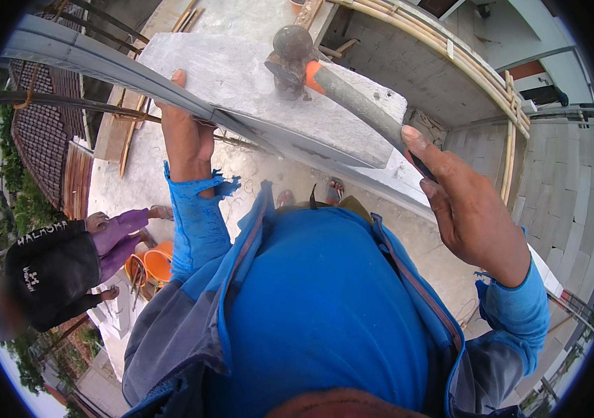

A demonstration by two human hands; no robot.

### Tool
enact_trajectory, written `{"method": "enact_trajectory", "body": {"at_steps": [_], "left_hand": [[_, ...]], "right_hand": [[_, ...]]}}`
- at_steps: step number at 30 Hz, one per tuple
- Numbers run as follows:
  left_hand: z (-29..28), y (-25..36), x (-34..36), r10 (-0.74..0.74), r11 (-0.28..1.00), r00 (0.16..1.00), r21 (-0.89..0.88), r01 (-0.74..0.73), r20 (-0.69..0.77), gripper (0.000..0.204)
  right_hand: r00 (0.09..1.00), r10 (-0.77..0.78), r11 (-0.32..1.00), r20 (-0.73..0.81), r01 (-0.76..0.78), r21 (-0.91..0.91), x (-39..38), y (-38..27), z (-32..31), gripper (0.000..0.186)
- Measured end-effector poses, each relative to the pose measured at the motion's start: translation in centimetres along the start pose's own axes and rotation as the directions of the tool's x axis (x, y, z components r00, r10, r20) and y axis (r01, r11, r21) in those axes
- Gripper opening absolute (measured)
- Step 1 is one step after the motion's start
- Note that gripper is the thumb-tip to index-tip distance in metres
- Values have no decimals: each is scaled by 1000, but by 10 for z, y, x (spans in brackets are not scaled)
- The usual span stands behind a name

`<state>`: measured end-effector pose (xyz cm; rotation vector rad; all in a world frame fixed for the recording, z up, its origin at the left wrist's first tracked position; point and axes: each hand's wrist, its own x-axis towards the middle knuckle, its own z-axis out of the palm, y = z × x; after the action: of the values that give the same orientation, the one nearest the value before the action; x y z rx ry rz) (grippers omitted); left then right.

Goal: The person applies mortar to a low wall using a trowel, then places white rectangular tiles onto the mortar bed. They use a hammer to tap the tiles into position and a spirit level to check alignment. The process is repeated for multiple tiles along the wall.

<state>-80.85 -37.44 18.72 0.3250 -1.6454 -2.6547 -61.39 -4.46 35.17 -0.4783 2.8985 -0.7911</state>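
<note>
My right hand [474, 209] is closed round the dark grey handle of a mallet [360, 104], which has an orange band near its head. The mallet's rounded dark head rests on or just over the top of a pale, dusty block [220, 73]. A long grey metal bar [112, 70] runs along the near side of that block. My left hand [189, 136] reaches up under the bar, and one fingertip shows beyond it, against the block. The bar hides most of the left fingers, which appear wrapped round it.
On the left, a person [53, 272] in a black top and purple trousers is near orange buckets [159, 261]. Bamboo poles [443, 42] bend across the upper right, beside a grey block wall [555, 188]. Dark rods [67, 101] cross at left above a tiled roof.
</note>
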Motion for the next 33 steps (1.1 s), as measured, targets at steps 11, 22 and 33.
{"method": "enact_trajectory", "body": {"at_steps": [11, 22, 33], "left_hand": [[-13, -3, -5, -81, 997, 996, -7, 81, -32, 112], [-23, 10, -25, -67, 998, 992, 6, 68, -105, 112], [-34, 1, -30, 399, 891, 899, 309, -333, -179, 86]], "right_hand": [[948, -176, 984, -266, 174, -31, 18, -7, -27, 56], [999, -44, 991, -30, 47, 127, 44, -11, 6, 51], [989, -141, 990, -33, 141, 5, 97, -22, 29, 52]]}}
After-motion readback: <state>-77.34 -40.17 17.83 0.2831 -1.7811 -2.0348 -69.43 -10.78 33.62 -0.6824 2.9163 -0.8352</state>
